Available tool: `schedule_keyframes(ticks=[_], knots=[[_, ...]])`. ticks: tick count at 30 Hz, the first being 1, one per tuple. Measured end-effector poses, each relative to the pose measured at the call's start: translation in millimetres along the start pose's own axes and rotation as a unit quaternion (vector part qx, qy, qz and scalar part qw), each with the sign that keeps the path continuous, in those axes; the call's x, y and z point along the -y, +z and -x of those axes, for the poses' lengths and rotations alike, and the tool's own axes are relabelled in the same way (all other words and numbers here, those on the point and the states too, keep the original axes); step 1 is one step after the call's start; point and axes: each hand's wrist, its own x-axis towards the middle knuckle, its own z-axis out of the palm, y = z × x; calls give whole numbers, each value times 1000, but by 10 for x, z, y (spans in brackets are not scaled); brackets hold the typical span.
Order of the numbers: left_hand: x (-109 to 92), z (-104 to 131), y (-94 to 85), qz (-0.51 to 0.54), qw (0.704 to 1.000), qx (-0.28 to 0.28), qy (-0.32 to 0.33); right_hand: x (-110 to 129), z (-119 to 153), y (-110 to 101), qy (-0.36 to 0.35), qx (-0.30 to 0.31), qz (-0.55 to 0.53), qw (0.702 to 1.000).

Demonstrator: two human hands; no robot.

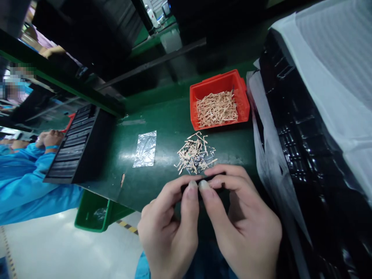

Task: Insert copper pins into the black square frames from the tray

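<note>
Both hands meet low in the head view, over the front of the green table. My left hand (174, 224) and my right hand (238, 221) are closed on one small black piece (219, 182), thumbs side by side on top of it. The fingers hide most of its shape. Just beyond the fingertips lies a loose pile of small beige and dark parts (193, 153). Behind that pile, a red bin (244, 102) contains many beige strips (216, 108). A clear plastic bag (145, 149) lies flat left of the pile.
Black trays wrapped in white sheeting (270, 139) stand along the right side. A black slotted rack (75, 147) is at the table's left, beside people in blue sleeves (31, 186). Below the left edge is a green bin (93, 211). A dark shelf beam crosses behind the table.
</note>
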Motion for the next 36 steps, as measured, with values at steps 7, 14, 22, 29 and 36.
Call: schedule_keyframes(ticks=[7,14,22,29,36], knots=[[-22,15,36,1,999,-40,-3,-8,10,6,-18,18,5,1000],[-34,-20,0,54,991,-86,-88,-47,26,66,-49,-43,78,995],[-111,-4,-131,201,964,-68,-158,12,33,-36,48,9,-75,996],[-205,7,-106,234,949,-97,-190,19,13,-86,22,69,-92,993],[-145,46,-115,213,947,-110,-213,-10,50,-90,-29,75,-87,993]])
